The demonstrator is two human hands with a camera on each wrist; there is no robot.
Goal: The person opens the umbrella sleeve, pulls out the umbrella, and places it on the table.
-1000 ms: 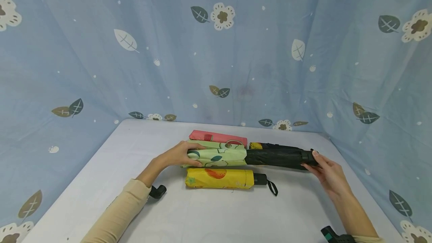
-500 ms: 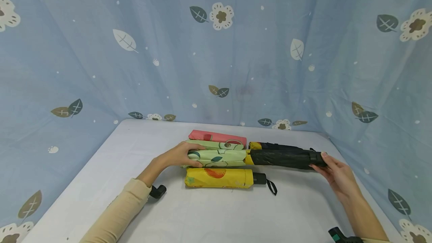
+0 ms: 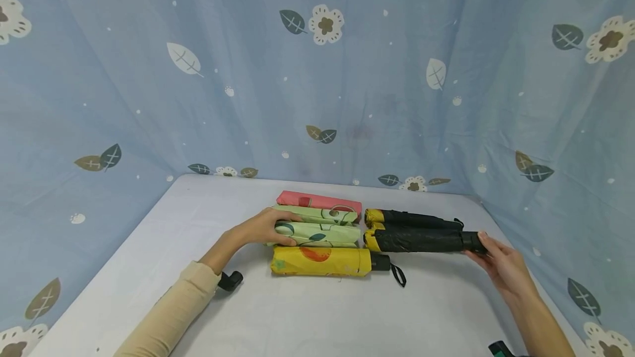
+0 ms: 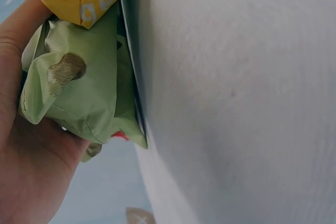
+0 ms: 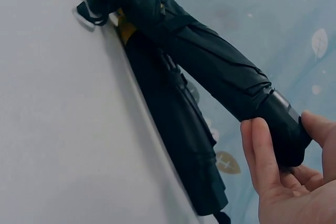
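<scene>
My left hand (image 3: pixel 258 227) holds the left end of a green avocado-print umbrella cover (image 3: pixel 322 234), its thumb and fingers on either side in the left wrist view. My right hand (image 3: pixel 503 266) pinches the handle end of a folded black umbrella (image 3: pixel 416 240) with a yellow tip. In the right wrist view this umbrella (image 5: pixel 210 61) has its handle end raised off the table, while a second black umbrella (image 5: pixel 173 124) lies lower beside it. The held umbrella's yellow tip is just right of the cover, apart from it or nearly so. My left palm is hidden in the head view.
A yellow umbrella (image 3: pixel 317 262) with orange print, black handle and wrist loop lies nearer me. Behind the held cover are another green cover (image 3: pixel 317 214) and a pink one (image 3: pixel 317 200). Blue leaf-print curtains (image 3: pixel 322 81) enclose the white table (image 3: pixel 317 313).
My right hand has drawn the black umbrella rightward out of the green cover, exposing its yellow tip, and has moved slightly toward me. My left hand has stayed in place on the cover.
</scene>
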